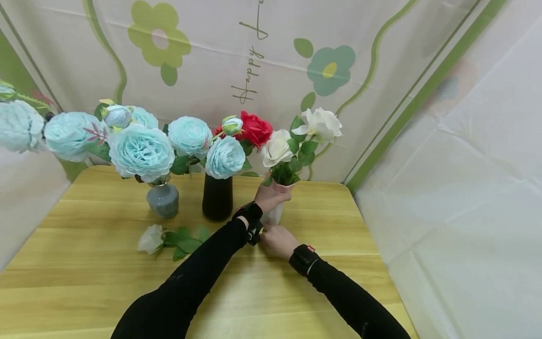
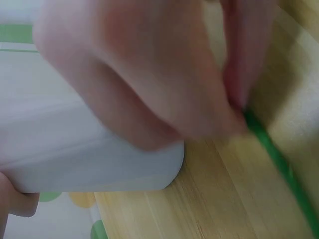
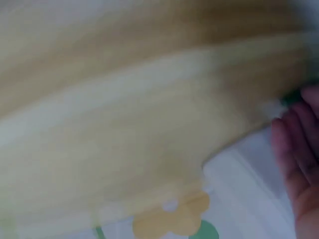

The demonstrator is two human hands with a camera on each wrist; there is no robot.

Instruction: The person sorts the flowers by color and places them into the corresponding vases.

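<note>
A white vase with a pink rim (image 1: 282,188) stands toward the back right, holding white roses (image 1: 277,148) with green leaves. Around its upper part, my left hand (image 1: 272,197) grips it. Low in front of the vase, my right hand (image 1: 278,241) pinches a green stem (image 2: 281,162), which shows best in the left wrist view. A single white rose (image 1: 151,239) lies on the table with its leaves pointing right. My left forearm hides where its stem runs, so whether it is the pinched one is not fully visible. The right wrist view is blurred.
Left of the white vase stands a black vase (image 1: 218,197) with red and pale blue flowers. A grey-blue vase (image 1: 163,201) of large pale blue blooms (image 1: 141,150) is farther left. A printed cloth (image 1: 203,70) hangs behind the wooden table (image 1: 84,282).
</note>
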